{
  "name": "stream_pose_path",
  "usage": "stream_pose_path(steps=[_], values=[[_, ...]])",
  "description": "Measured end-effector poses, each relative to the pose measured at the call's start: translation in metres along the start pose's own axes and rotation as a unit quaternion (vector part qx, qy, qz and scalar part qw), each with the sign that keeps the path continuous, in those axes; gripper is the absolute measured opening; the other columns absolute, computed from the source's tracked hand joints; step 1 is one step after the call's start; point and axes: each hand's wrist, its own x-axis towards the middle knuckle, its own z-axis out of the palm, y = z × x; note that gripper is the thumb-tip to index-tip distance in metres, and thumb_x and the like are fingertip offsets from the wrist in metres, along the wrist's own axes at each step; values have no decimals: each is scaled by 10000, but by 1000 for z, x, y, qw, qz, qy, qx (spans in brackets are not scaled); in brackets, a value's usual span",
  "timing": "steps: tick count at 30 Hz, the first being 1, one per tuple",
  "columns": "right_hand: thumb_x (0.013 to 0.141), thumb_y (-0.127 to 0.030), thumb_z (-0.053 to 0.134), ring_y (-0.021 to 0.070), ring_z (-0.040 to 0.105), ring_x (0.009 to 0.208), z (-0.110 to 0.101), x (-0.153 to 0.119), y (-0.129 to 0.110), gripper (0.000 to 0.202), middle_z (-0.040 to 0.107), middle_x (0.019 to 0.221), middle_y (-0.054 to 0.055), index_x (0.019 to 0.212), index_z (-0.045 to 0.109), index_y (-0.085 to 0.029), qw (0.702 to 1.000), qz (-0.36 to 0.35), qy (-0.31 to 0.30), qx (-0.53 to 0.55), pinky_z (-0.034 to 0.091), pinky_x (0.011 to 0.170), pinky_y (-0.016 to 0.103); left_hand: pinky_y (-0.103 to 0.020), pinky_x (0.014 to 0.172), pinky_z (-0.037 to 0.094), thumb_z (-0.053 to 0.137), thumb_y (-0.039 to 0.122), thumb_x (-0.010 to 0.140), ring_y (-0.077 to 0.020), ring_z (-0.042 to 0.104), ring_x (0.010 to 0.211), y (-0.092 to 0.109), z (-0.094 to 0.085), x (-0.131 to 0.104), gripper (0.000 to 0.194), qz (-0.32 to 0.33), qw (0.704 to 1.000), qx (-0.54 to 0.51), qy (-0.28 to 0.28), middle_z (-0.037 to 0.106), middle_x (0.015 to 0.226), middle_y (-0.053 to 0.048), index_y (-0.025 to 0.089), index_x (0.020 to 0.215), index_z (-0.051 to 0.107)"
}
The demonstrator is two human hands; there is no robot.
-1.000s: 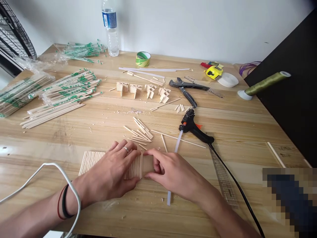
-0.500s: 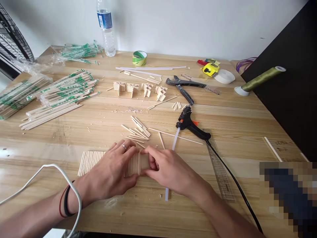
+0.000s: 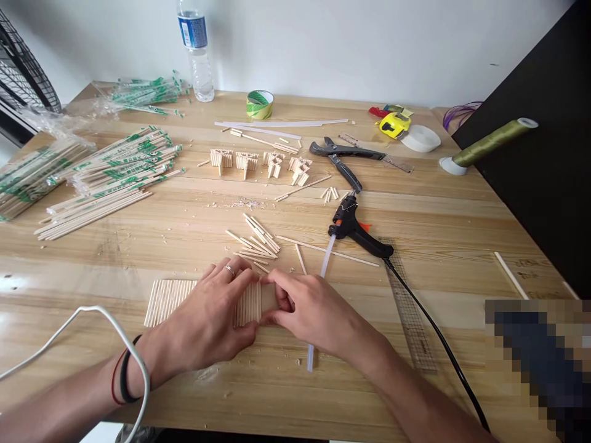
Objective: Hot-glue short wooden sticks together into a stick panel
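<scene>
A row of short wooden sticks [image 3: 169, 301] lies side by side on a piece of brown card [image 3: 269, 298], whose bare end shows at the right. My left hand [image 3: 217, 307] lies across the row, its thumb at the near edge and its fingers at the far edge, gripping it. At the row's right end, my right hand [image 3: 300, 304] has thumb and forefinger at the two ends of the last wooden stick [image 3: 259, 303]; its other fingers are curled. Just beyond the hands is a loose pile of cut sticks [image 3: 253, 241].
A black glue gun [image 3: 360, 231] lies right of centre beside a clear ruler [image 3: 409, 314]. Behind it are cutters [image 3: 344, 161] and several small stick assemblies [image 3: 247, 162]. Bagged sticks [image 3: 120, 163] lie at left. A white cable [image 3: 111, 320] crosses my left wrist.
Both hands keep nearly the same hold on the row's right end. The view has shifted very slightly; nothing else visibly moved.
</scene>
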Motion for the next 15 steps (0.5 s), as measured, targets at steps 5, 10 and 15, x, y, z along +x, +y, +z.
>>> stream_pose_path(steps=[5, 10, 15], values=[[780, -93, 845, 120, 576, 588, -3, -1, 2, 386, 609, 658, -82, 1112, 695, -219, 1000, -5, -8, -4, 401, 582, 237, -560, 1030, 495, 720, 179, 790, -335, 557, 1168, -2, -1, 0, 539, -8, 1000, 6, -13, 571, 1261, -98, 260, 1294, 547], [807, -94, 800, 128, 592, 592, -3, -2, 3, 353, 627, 659, -74, 1119, 706, -230, 1000, -5, -2, -2, 411, 588, 242, -572, 1035, 493, 712, 166, 790, -335, 542, 1173, 0, -1, -1, 541, -7, 1000, 8, -14, 564, 1274, -101, 255, 1297, 545], [798, -98, 812, 128, 594, 586, -2, 0, 1, 342, 647, 664, -69, 1099, 702, -220, 1000, -9, -2, -1, 406, 580, 242, -564, 1036, 498, 707, 166, 795, -330, 549, 1162, 1, -1, 0, 495, -6, 1000, 3, -2, 575, 1256, -92, 260, 1260, 567]])
